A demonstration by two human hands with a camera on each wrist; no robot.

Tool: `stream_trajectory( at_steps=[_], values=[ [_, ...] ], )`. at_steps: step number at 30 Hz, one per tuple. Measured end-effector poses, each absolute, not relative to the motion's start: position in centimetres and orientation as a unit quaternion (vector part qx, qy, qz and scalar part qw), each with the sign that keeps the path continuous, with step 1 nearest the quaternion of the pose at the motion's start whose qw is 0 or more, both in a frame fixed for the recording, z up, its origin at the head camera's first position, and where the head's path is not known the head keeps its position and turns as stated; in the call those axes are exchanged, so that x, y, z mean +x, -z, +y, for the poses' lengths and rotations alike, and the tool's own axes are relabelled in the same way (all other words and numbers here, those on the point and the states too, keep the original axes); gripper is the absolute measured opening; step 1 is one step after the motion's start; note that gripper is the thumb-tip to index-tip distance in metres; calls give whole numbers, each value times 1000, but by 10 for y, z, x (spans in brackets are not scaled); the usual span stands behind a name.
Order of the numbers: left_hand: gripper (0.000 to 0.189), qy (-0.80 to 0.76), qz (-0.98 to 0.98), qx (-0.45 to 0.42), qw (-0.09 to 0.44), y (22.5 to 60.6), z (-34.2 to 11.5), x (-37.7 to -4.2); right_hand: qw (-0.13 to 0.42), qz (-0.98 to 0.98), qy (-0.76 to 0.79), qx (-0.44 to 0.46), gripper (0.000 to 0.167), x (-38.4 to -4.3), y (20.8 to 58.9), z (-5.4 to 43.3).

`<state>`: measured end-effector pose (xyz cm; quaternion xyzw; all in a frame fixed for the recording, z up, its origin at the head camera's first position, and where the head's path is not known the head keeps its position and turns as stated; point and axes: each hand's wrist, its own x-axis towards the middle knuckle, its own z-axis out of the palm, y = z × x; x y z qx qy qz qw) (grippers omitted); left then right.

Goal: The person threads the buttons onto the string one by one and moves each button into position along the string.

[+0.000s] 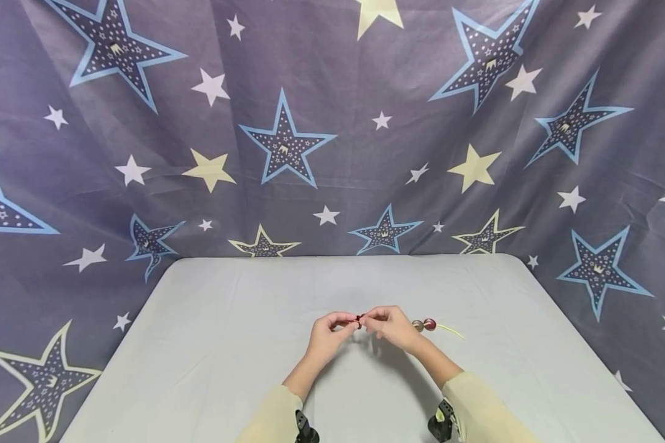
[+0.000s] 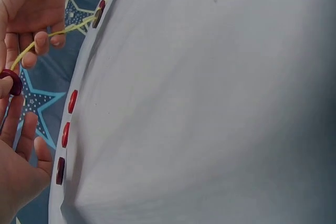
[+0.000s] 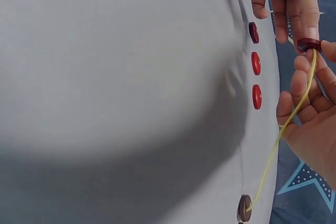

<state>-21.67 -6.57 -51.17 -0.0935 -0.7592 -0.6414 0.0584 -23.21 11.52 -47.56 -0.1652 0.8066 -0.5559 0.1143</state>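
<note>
Cream fabric: two sleeves, lying nearest; a black mount is sitting by each wrist.

Left hand: grasping; fingertips are pinching one side of a dark red button, held above the surface.

Right hand: grasping; thumb and fingertips are meeting the same button from the other side. Both hands are sharing it, seemingly to steady so small a disc and leave its face reachable.

Cord, yellow: running from the held button past the right fingers and down to the surface; whether it is going fully through that button, one cannot tell.

Brown button and maroon button: resting on the right, the cord apparently passing through both, its tail trailing beyond; their weight is probably anchoring that end.

Loose row: a dark button, left, then two red buttons, all lying flat and apart, presumably for easy picking.

Cloth, star-printed: hanging behind, likely as a backdrop.
</note>
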Motion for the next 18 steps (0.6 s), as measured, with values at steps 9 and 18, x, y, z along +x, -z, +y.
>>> stream_trajectory(
  at_steps=[9,18],
  values=[
    [16,634,-767,-84,59,512,-65,-218,127,806,554,-163,25,-218,448,112],
    [15,642,-761,-70,50,514,-65,-221,101,813,539,-195,21,-214,445,111]
  ],
)
